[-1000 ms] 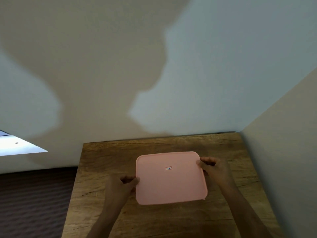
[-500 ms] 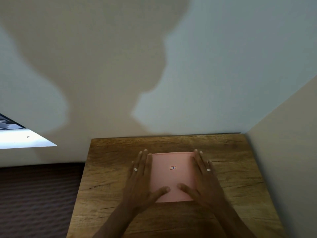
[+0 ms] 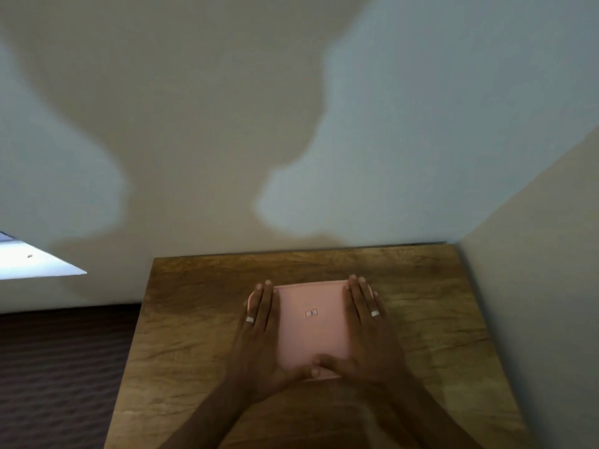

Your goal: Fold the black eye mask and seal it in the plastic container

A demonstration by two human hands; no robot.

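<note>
A square pink lid [image 3: 311, 332] with a small label in its middle covers the plastic container on the wooden table [image 3: 201, 319]. My left hand [image 3: 262, 338] lies flat along the lid's left side, fingers stretched out, a ring on one finger. My right hand [image 3: 366, 335] lies flat along the right side in the same way, also ringed. Both thumbs meet on the lid's near edge. The container's body and the black eye mask are hidden under the lid and my hands.
The table stands in a corner, with a pale wall [image 3: 291, 124] behind it and another wall [image 3: 534, 286] close on the right. Dark patterned carpet [image 3: 58, 377] lies to the left of the table.
One second ago my hands held the lid by its left and right edges. They have since moved on top and now lie flat, the thumbs drawn together at the near edge.
</note>
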